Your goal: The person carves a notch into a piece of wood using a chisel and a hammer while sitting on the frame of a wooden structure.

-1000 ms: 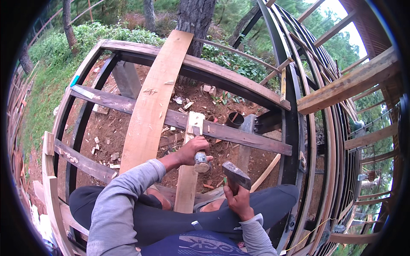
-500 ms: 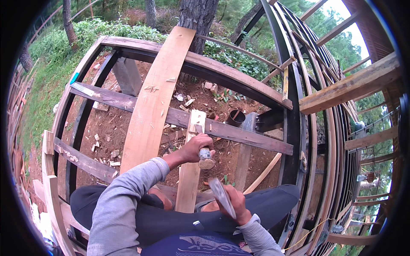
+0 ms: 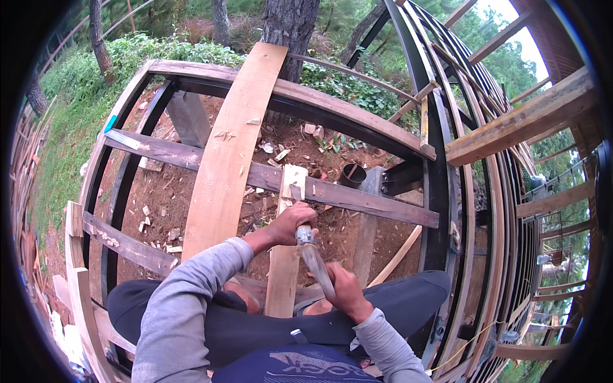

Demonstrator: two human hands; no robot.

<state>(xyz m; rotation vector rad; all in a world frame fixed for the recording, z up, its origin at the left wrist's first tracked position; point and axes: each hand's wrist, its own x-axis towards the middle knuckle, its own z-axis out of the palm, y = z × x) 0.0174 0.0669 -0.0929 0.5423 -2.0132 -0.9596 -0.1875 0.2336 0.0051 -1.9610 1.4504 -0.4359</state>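
My left hand (image 3: 292, 222) is closed around a chisel (image 3: 305, 235). The chisel's blade points away from me, down at the notched far end of a narrow pale timber (image 3: 281, 281). That timber runs from between my legs to a dark cross beam (image 3: 364, 205), where its far end rests. In my right hand (image 3: 348, 290) is a flat greyish length of wood or a mallet; its exact kind is unclear. This flat striking piece (image 3: 317, 267) meets the butt of the chisel handle. Wood chips lie around the notch.
A wide pale plank (image 3: 220, 166) crosses the frame to my left, with shavings on it. Black metal beams (image 3: 348, 127) topped with timber surround the opening. Below are reddish soil, wood scraps and a dark round container (image 3: 352, 175). A thick beam (image 3: 523, 118) juts in at right.
My right hand has swung the flat striking piece up and left, from apart from the chisel to touching its butt. My left hand keeps its grip, with the chisel nearly in place.
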